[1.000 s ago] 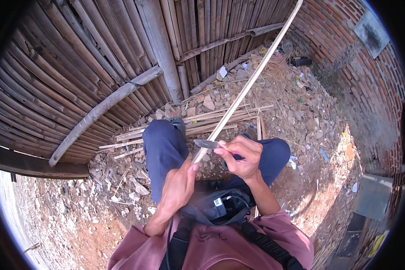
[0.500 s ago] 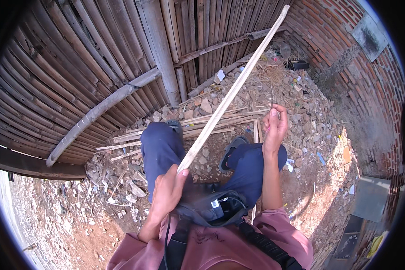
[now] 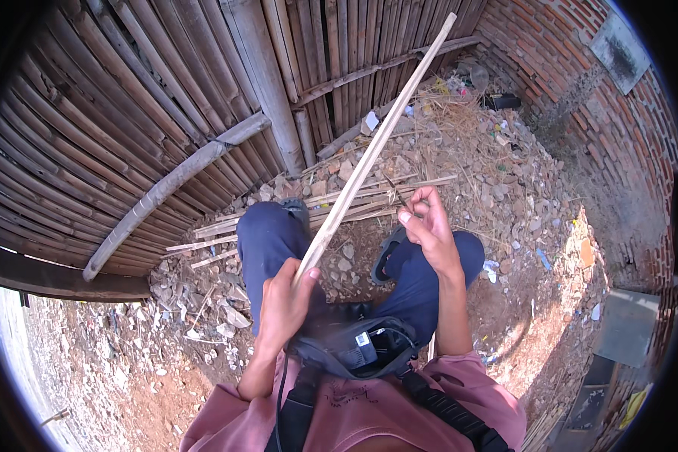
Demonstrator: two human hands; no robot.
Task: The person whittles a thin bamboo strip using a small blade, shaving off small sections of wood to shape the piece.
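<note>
While your left hand [image 3: 285, 305] clenches the near end of the long bamboo strip [image 3: 369, 154], the strip slants up and away toward the bamboo fence [image 3: 128, 113]. Beside it, your right hand [image 3: 432, 230] pinches a small knife [image 3: 396, 192], above a pile of split strips [image 3: 294, 211].

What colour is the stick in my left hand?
Pale tan stick, clearest in the head view.

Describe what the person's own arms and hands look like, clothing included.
Both forearms are bare, ending in bare hands: the left hand and the right hand wear no gloves, rings or watch that show. Loose pink sleeves end near the elbows.
</note>
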